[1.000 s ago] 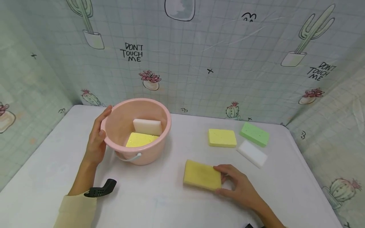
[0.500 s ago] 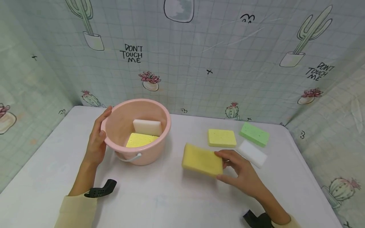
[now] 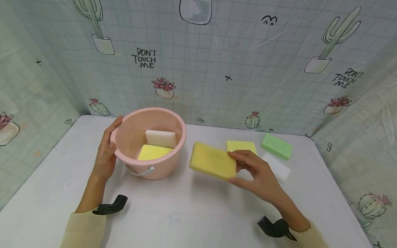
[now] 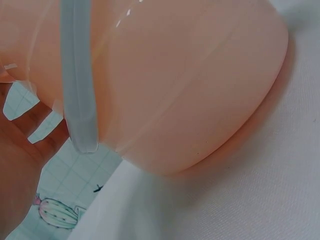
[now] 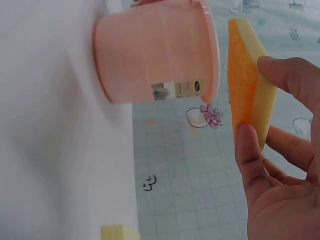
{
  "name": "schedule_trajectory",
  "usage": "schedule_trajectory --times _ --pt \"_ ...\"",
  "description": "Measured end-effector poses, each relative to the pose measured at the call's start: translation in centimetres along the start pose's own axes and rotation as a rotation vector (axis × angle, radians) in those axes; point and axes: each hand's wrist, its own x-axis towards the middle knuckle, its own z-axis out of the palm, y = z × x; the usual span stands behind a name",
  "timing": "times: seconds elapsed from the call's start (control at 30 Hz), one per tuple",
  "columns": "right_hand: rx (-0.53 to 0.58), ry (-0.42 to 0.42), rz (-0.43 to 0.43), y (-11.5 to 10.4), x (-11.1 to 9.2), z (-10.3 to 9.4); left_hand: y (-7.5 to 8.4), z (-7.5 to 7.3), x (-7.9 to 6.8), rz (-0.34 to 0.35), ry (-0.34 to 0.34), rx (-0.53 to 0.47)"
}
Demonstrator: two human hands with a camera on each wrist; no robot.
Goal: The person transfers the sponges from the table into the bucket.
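A yellow sponge point(image 3: 213, 160) is pinched by its right edge between the thumb and fingers of my right hand point(image 3: 258, 177), raised over the table. In the right wrist view the sponge point(image 5: 250, 80) shows an orange-tinted face, with the bucket beyond it. A pink bucket point(image 3: 164, 164) stands upright left of centre. My left hand point(image 3: 107, 151) holds its left rim, thumb on the near side. Inside the bucket lie a white sponge point(image 3: 160, 138) and a yellow sponge point(image 3: 153, 152). The left wrist view shows the bucket's wall point(image 4: 190, 90) and pale handle point(image 4: 80, 90) close up.
Another yellow sponge point(image 3: 242, 146) lies behind my right hand, partly covered by it. Beside it are a green sponge point(image 3: 277, 146) and a white sponge point(image 3: 277, 167). A patterned cloth point(image 3: 198, 69) hangs around the white table point(image 3: 173, 213).
My right hand has lifted the yellow sponge off the table and carried it up and left, nearer the bucket. My left hand and the bucket have stayed in place.
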Motion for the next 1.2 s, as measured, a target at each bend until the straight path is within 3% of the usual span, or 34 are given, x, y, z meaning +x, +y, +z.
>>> schedule_trajectory --times 0.77,1.2 --pt "0.108 -0.011 -0.056 -3.7 6.0 1.9 0.0 0.1 0.0 0.009 -0.003 -0.018" --pt "-0.036 -0.062 -0.109 -5.4 10.0 4.1 -0.1 -0.1 0.0 0.037 -0.017 -0.019"
